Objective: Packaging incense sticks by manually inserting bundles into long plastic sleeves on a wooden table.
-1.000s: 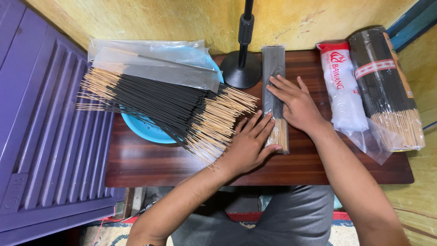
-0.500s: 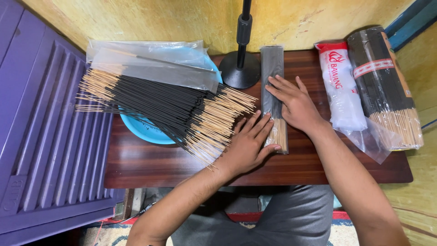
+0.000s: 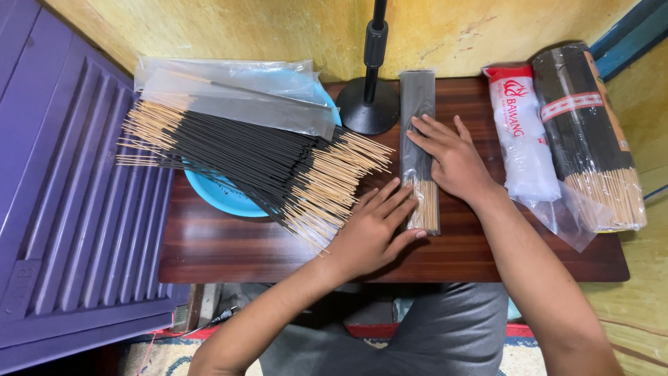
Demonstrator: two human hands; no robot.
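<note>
Scanning from the left, we note a purple slatted panel (image 3: 76, 202), then a loose pile of black incense sticks (image 3: 250, 163) fanned over a blue bowl (image 3: 223, 198) on the dark wooden surface (image 3: 223, 251), with clear sleeves (image 3: 236, 94) above it. Our left hand (image 3: 372, 226) lies flat and open, fingertips touching the bare-stick end of the narrow packed bundle (image 3: 419, 153). Our right hand (image 3: 452, 160) rests flat and open on the bundle's middle, beside a black stand base (image 3: 369, 104). Both hands grip nothing. To square the bundle well, we judge light, even pressure best. A white pouch (image 3: 522, 132) and a large wrapped stick pack (image 3: 591, 132) lie at the right.
</note>
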